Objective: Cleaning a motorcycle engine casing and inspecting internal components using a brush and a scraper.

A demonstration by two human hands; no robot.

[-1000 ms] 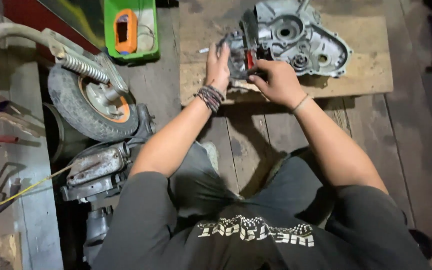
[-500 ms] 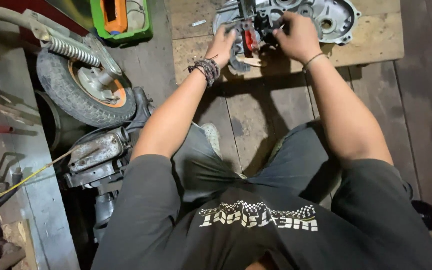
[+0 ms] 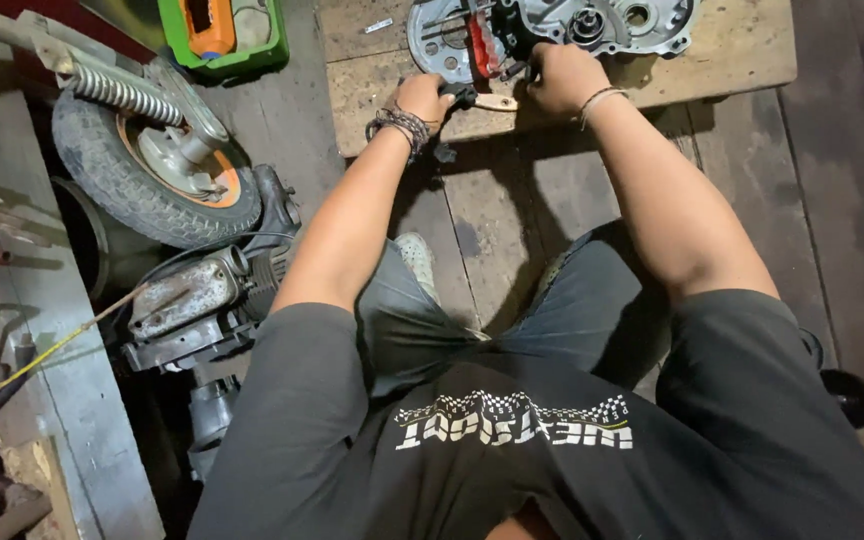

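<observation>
While both hands work at the grey cast-metal engine casing on the pale wooden board | left hand grasps a dark tool handle | right hand clenched on casing edge | step: part fitting or removal; next needs steady leverage | green plastic tray holds an orange tool.

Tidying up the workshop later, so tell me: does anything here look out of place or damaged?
Nothing is spilled. The small wheel with its spring lies tipped on the floor beside a rusty engine part. Both hands, left hand and right hand, rest on the metal engine case on the wooden board.
</observation>
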